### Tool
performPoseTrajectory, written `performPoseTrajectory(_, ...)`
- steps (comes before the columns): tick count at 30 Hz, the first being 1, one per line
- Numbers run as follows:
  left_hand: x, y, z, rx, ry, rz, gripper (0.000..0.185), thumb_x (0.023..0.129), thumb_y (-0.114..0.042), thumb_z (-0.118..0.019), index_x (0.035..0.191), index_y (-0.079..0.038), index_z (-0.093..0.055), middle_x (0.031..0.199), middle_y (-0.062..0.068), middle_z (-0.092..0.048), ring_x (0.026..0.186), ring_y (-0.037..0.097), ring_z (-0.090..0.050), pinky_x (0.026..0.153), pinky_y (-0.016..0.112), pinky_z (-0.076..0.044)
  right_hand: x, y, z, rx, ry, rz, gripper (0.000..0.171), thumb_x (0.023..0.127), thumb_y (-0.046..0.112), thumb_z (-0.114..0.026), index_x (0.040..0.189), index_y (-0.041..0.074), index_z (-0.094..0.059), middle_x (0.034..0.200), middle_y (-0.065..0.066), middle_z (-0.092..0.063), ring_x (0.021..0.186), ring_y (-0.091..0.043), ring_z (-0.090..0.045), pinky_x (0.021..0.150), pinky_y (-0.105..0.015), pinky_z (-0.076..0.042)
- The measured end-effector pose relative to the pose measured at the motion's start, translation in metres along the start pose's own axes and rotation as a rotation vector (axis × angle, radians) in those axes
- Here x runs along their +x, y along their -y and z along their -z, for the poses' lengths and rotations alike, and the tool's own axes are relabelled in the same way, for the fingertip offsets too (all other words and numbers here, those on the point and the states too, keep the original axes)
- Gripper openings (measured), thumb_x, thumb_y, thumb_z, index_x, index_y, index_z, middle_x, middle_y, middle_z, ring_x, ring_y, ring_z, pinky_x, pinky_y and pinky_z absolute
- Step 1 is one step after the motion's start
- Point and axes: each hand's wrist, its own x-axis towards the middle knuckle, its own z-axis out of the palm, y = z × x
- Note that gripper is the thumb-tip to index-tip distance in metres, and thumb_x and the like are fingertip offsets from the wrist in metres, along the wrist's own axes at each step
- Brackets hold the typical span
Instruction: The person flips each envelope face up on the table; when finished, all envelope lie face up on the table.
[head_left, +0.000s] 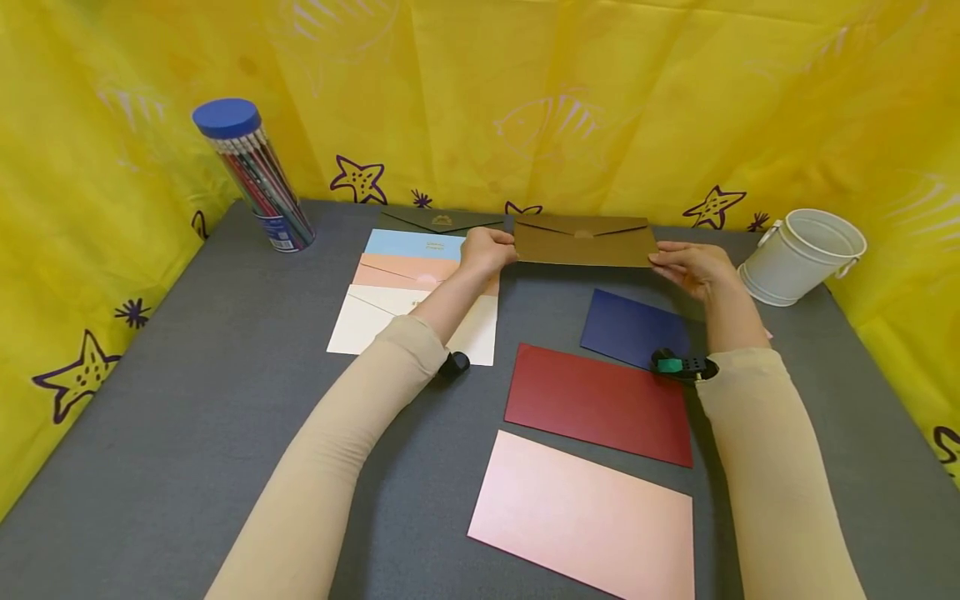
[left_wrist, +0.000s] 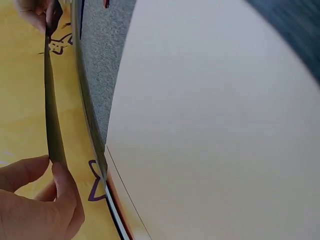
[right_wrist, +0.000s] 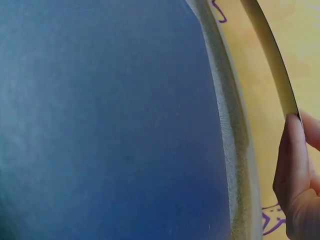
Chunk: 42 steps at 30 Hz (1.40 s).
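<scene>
Grey table (head_left: 187, 400); yellow starfish curtain (head_left: 600, 100); hands pinch brown envelope (head_left: 583, 242).

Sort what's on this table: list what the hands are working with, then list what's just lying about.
In hand:
brown envelope, held by left hand and right hand

Lying about:
pencil tube
white bucket
navy envelope
red envelope
pink envelope

Grey felt-covered tabletop (head_left: 187, 433) fills the lower field; bright yellow fabric backdrop (head_left: 570, 100) hangs behind and wraps both sides, printed with purple-outlined stars (head_left: 358, 179) and faint white fish outlines (head_left: 551, 125); cloth shows soft creases; lighting even and diffuse, shadows weak.
</scene>
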Motion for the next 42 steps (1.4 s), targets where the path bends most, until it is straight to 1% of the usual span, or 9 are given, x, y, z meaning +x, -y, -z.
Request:
performPoseTrajectory(6, 0.001, -0.002, -0.001, -0.022, -0.029, 0.012, 0.031, 0.086, -0.003, -0.07, 0.116, -0.005, -0.073, 0.124, 0.011, -0.07, 0.125, 0.029, -0.058, 0.103, 0.033, -0.053, 0.001, -0.001, -0.005, 0.042, -0.033, -0.014, 0.031, 0.089, -0.013, -0.059, 0.072, 0.009, -0.072, 0.07, -0.003, -0.072, 0.065, -0.014, -0.073, 0.066, -0.025, -0.062)
performPoseTrajectory(14, 0.003, 0.002, 0.0, -0.253, 0.071, 0.056, 0.042, 0.091, 0.006, -0.059, 0.133, 0.002, -0.06, 0.133, 0.019, -0.064, 0.129, 0.026, -0.06, 0.104, 0.029, -0.052, 0.003, -0.001, -0.009, 0.049, -0.079, -0.017, 0.032, 0.089, -0.013, -0.058, 0.069, 0.008, -0.071, 0.069, -0.002, -0.069, 0.064, -0.012, -0.071, 0.065, -0.025, -0.062)
performPoseTrajectory(23, 0.007, 0.003, 0.0, -0.287, 0.133, 0.085, 0.048, 0.093, 0.006, -0.053, 0.141, 0.003, -0.05, 0.144, 0.019, -0.055, 0.136, 0.029, -0.052, 0.107, 0.029, -0.048, 0.01, -0.005, -0.01, 0.004, -0.102, 0.0, 0.036, 0.089, -0.015, -0.053, 0.067, 0.009, -0.07, 0.07, -0.001, -0.065, 0.064, -0.011, -0.068, 0.065, -0.024, -0.062)
performPoseTrajectory(25, 0.007, 0.004, 0.0, -0.264, 0.141, 0.083, 0.049, 0.093, 0.005, -0.053, 0.142, 0.002, -0.05, 0.146, 0.018, -0.053, 0.137, 0.029, -0.051, 0.106, 0.029, -0.049, 0.011, -0.006, -0.01, -0.012, -0.089, -0.007, 0.033, 0.09, -0.015, -0.052, 0.075, 0.007, -0.07, 0.072, -0.001, -0.064, 0.065, -0.011, -0.068, 0.067, -0.024, -0.062)
performPoseTrajectory(27, 0.008, 0.005, 0.0, -0.239, 0.153, 0.079, 0.051, 0.092, 0.005, -0.053, 0.142, 0.002, -0.05, 0.148, 0.018, -0.051, 0.138, 0.029, -0.05, 0.106, 0.029, -0.048, 0.011, -0.006, -0.01, -0.032, -0.079, -0.018, 0.029, 0.091, -0.015, -0.051, 0.093, 0.007, -0.07, 0.075, 0.0, -0.064, 0.067, -0.011, -0.068, 0.069, -0.024, -0.062)
performPoseTrajectory(31, 0.009, 0.006, -0.001, -0.2, 0.174, 0.057, 0.052, 0.091, 0.005, -0.053, 0.143, 0.002, -0.049, 0.151, 0.017, -0.047, 0.14, 0.027, -0.047, 0.112, 0.033, -0.046, 0.012, -0.007, -0.012, -0.101, -0.074, -0.04, 0.052, 0.092, -0.014, -0.05, 0.139, 0.007, -0.05, 0.079, 0.005, -0.062, 0.069, -0.009, -0.069, 0.074, -0.023, -0.062)
performPoseTrajectory(33, 0.009, 0.006, -0.001, -0.199, 0.185, 0.049, 0.053, 0.09, 0.005, -0.052, 0.143, 0.004, -0.048, 0.152, 0.018, -0.046, 0.141, 0.027, -0.045, 0.114, 0.035, -0.044, 0.011, -0.007, -0.012, -0.142, -0.084, -0.043, 0.056, 0.092, -0.011, -0.052, 0.145, 0.005, -0.043, 0.079, 0.008, -0.063, 0.069, -0.007, -0.069, 0.075, -0.022, -0.061)
performPoseTrajectory(38, 0.008, 0.006, -0.003, -0.2, 0.205, 0.042, 0.054, 0.091, 0.003, -0.054, 0.143, 0.006, -0.046, 0.154, 0.018, -0.043, 0.141, 0.028, -0.045, 0.116, 0.035, -0.043, 0.01, -0.008, -0.014, -0.224, -0.129, -0.023, 0.046, 0.094, -0.004, -0.056, 0.138, 0.005, -0.05, 0.073, 0.012, -0.066, 0.066, -0.004, -0.068, 0.071, -0.019, -0.06)
performPoseTrajectory(42, 0.008, 0.006, -0.003, -0.181, 0.216, 0.037, 0.054, 0.09, 0.002, -0.056, 0.143, 0.006, -0.045, 0.154, 0.018, -0.042, 0.14, 0.03, -0.046, 0.116, 0.037, -0.042, 0.011, -0.008, -0.016, -0.262, -0.137, -0.016, 0.053, 0.096, 0.001, -0.055, 0.147, 0.002, -0.039, 0.073, 0.014, -0.064, 0.064, -0.001, -0.065, 0.069, -0.016, -0.059)
